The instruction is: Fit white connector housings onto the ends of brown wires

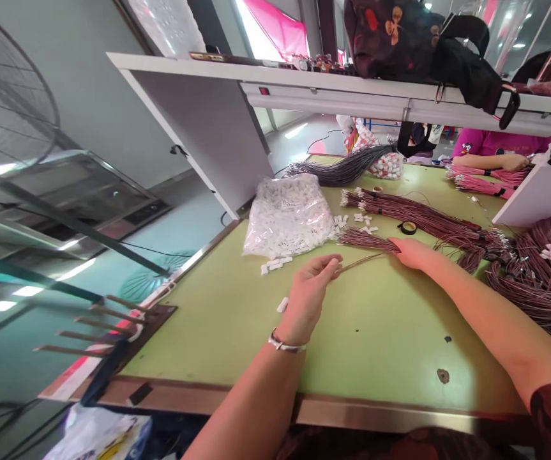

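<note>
My left hand (311,294), with a band at its wrist, pinches the end of a thin brown wire (361,260) over the green table (375,358). To its right, my right hand (412,253) is closed on a bundle of brown wires (364,239) whose tips point left. The thin wire runs between the two hands. A clear bag of white connectors (289,217) lies beyond my left hand. Loose white connectors (276,264) lie at the bag's front edge, and a single one (283,305) sits beside my left hand.
More brown wire bundles (419,214) and a black tape roll (407,227) lie behind my right hand. A large wire heap (538,281) fills the right side. Dark wires (347,167) lie at the back. A metal rack (107,326) stands left. Across the table, a person (500,150) handles pink wires.
</note>
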A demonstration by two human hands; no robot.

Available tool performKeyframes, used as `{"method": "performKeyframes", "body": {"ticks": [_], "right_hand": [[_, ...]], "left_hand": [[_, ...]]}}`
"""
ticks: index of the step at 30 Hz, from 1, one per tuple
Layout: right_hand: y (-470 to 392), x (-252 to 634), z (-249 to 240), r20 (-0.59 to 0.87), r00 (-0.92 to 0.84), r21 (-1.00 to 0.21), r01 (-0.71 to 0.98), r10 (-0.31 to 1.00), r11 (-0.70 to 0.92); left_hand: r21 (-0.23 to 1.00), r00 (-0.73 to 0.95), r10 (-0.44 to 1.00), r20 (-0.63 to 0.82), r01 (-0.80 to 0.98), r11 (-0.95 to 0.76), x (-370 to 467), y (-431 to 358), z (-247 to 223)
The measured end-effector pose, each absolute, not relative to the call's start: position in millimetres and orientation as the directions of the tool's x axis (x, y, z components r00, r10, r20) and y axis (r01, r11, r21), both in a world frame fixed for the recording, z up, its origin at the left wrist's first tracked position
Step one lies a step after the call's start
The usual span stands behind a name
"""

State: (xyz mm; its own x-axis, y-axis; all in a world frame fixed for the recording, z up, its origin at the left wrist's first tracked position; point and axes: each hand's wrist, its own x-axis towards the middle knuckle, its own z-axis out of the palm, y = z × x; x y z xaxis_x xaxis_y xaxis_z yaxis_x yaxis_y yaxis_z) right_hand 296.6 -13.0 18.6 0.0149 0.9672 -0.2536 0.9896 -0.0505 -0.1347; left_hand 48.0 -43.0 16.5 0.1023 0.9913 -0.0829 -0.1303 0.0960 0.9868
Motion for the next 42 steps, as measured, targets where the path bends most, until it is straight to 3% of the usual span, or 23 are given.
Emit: {"method": "performKeyframes", "body": {"ticks": [2,5,8,11,13,16,20,23,30,37,42], "right_hand": [[-27,297,23,-0.213,-0.004,-0.112,0.994,0.977,-0.021],[-59,298,31,-0.116,-0.062,-0.038,0.998,0.991,0.058],[-93,303,32,-0.084,0.004,0.071,0.997,0.996,0.001],[-116,311,20,-0.137,0.109,0.197,0.977,0.984,-0.081],[-122,315,9,-0.135,0.127,0.204,0.974,0.983,-0.098],[-121,319,-4,-0.106,0.110,0.189,0.978,0.988,-0.088],[-117,324,-16,-0.100,0.077,0.161,0.985,0.992,-0.061],[-116,325,-20,-0.087,0.075,0.138,0.988,0.993,-0.062],[-115,320,-17,-0.108,0.061,0.110,0.993,0.992,-0.049],[-106,314,-13,-0.130,0.128,0.151,0.983,0.983,-0.108],[-105,312,-11,-0.100,0.148,0.172,0.977,0.984,-0.130]], "left_hand": [[0.989,0.038,0.998,-0.048,-0.136,0.053,49,-41,16],[0.972,-0.160,0.981,0.112,-0.190,-0.142,47,-44,21],[0.939,-0.296,0.927,0.231,-0.182,-0.292,40,-50,29],[0.953,-0.192,0.935,0.298,0.003,-0.303,21,-49,29],[0.928,-0.079,0.937,0.339,0.192,-0.320,0,-42,23],[0.845,-0.070,0.931,0.358,0.449,-0.291,-36,-24,10],[0.643,0.199,0.893,0.405,0.633,-0.432,-56,8,6],[0.433,0.413,0.862,0.295,0.746,-0.506,-42,36,7],[0.229,0.410,0.872,0.269,0.852,-0.471,-15,109,-9],[0.237,0.353,0.892,0.284,0.875,-0.422,12,188,-25],[0.252,0.313,0.889,0.335,0.879,-0.405,19,198,-27]]}}
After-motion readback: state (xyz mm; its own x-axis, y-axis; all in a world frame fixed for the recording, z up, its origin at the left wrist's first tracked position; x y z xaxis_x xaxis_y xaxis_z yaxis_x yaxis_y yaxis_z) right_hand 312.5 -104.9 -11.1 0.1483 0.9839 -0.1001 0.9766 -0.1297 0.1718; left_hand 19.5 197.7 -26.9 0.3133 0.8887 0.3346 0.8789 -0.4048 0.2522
